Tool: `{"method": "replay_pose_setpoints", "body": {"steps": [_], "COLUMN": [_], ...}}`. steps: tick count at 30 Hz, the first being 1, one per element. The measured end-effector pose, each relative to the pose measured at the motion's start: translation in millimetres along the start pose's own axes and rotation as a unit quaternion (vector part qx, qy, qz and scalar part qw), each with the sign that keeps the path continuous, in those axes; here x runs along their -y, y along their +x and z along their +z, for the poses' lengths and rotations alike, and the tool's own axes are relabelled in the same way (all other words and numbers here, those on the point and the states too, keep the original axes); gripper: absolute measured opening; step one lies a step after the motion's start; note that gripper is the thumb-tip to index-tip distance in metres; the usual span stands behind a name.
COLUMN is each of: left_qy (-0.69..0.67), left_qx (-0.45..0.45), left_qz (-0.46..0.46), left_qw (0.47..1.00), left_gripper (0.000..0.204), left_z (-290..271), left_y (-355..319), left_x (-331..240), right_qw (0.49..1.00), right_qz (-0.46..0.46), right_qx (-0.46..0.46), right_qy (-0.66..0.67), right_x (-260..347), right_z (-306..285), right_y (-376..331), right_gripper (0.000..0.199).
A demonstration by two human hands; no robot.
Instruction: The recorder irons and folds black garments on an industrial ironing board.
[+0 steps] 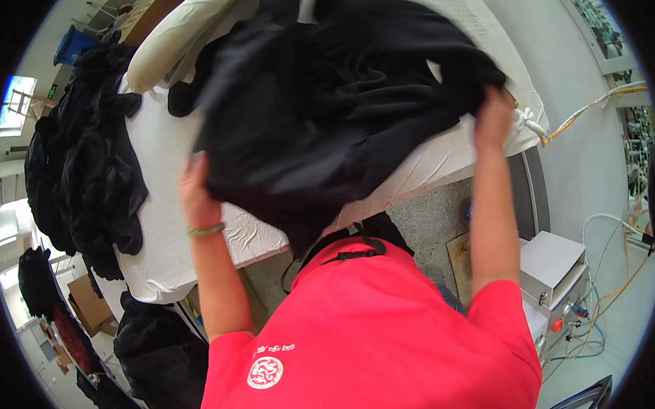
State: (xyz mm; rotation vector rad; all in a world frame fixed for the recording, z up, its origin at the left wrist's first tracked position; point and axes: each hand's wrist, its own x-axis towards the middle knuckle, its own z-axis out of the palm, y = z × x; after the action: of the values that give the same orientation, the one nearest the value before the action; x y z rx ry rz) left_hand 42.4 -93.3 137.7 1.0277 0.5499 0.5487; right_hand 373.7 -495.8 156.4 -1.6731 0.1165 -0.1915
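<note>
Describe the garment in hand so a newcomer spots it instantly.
Start at the white-covered table. Over its near edge, a black garment hangs between left hand and right hand. Unlike the black cloth pile at the table's left, it is held.

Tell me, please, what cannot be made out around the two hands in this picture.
All in the head view:
Left hand: blurred, so its exact grip is unclear.
Right hand: also blurred, its fingers largely hidden by the black garment.
Black garment: one part is cut off by the picture's upper edge, and overlapping folds hide its full shape.
White-covered table: the stretch behind the garment is hidden by it.
</note>
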Motion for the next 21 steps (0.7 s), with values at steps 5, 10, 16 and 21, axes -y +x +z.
{"method": "replay_pose_setpoints", "body": {"steps": [5, 10, 16, 21], "left_qy": [-0.307, -0.3, -0.152, -0.205], "left_qx": [0.032, 0.06, -0.033, 0.099], "left_qz": [-0.06, -0.24, -0.077, 0.292], "left_qw": [0.949, 0.921, 0.985, 0.929], "left_gripper": [0.049, 0.058, 0.025, 0.032], "left_z": [-34.0, -17.1, 32.3, 38.4], "left_y": [-12.5, 24.3, 102.2, 12.8], "left_x": [-4.0, 79.1, 20.2, -140.7], "right_qw": [0.963, 0.952, 0.952, 0.968], "right_qz": [0.131, 0.189, 0.191, 0.119], "right_qx": [-0.032, -0.021, 0.092, 0.069], "right_qy": [0.234, 0.239, 0.222, 0.209], "right_x": [-20.7, -38.4, -23.9, 58.7], "right_z": [-97.5, -118.7, -88.1, -69.5], "right_y": [-48.6, -65.5, -28.1, 22.5], "right_gripper": [0.042, 0.04, 0.037, 0.03]}}
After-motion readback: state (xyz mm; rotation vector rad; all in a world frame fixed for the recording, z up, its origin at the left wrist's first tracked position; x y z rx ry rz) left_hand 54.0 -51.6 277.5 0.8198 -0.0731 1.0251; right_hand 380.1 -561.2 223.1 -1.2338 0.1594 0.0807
